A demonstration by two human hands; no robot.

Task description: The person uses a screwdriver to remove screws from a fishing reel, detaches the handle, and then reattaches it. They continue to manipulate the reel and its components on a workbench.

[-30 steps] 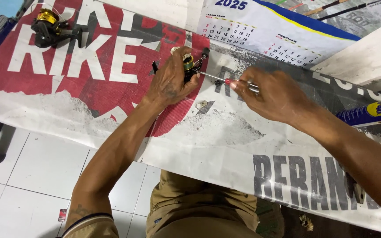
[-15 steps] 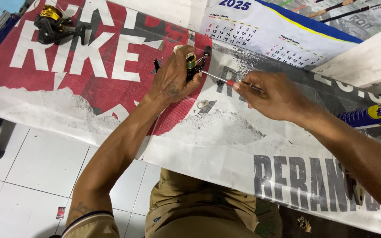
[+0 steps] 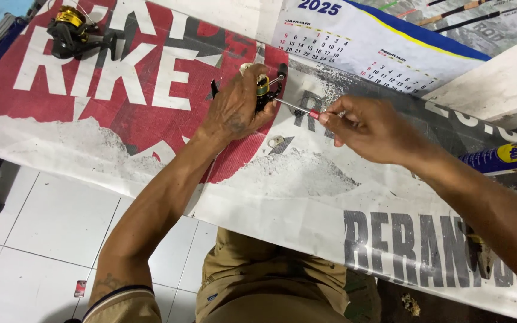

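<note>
My left hand grips a small black and gold fishing reel on a printed banner that covers the table. In my right hand is a thin screwdriver with a red handle. Its metal tip touches the reel's side. A small loose metal part lies on the banner just below the reel.
A second black and gold reel lies at the banner's far left. A wall calendar lies at the top. A blue and yellow spray can rests at the right edge. White floor tiles show below.
The view has shifted slightly. Both hands stay on the reel and the screwdriver, with the tip still at the reel.
</note>
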